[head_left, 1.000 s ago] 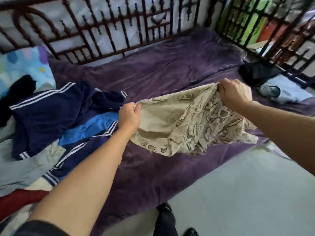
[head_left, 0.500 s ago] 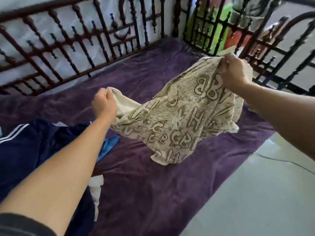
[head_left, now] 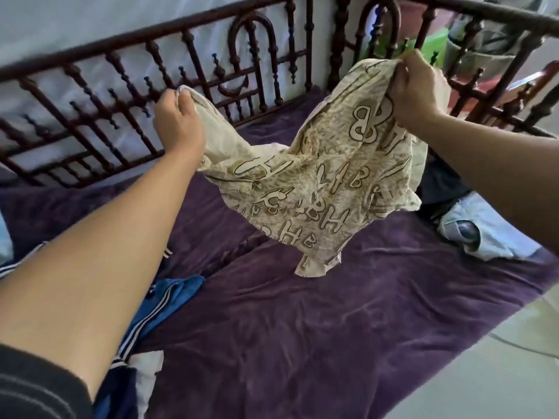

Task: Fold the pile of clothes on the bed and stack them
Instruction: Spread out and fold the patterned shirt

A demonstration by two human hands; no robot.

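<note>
A cream garment [head_left: 320,189] printed with brown letters hangs in the air above the purple bed cover [head_left: 302,328]. My left hand [head_left: 178,125] grips one upper corner of it, and my right hand [head_left: 417,89] grips the other, held higher. The cloth sags between the two hands, and its lower end dangles just above the bed. Part of the clothes pile shows at the lower left: a navy and blue striped garment [head_left: 163,300] and a white piece [head_left: 145,376], partly hidden by my left forearm.
A dark wooden spindle rail [head_left: 121,95] runs along the far side and the right end of the bed. Dark and light blue clothes [head_left: 472,228] lie at the right end of the bed. Pale floor [head_left: 484,373] lies at the lower right.
Both hands have raised the cream garment and carried it toward the far right corner of the bed. The view has swung right, so most of the pile has left the frame.
</note>
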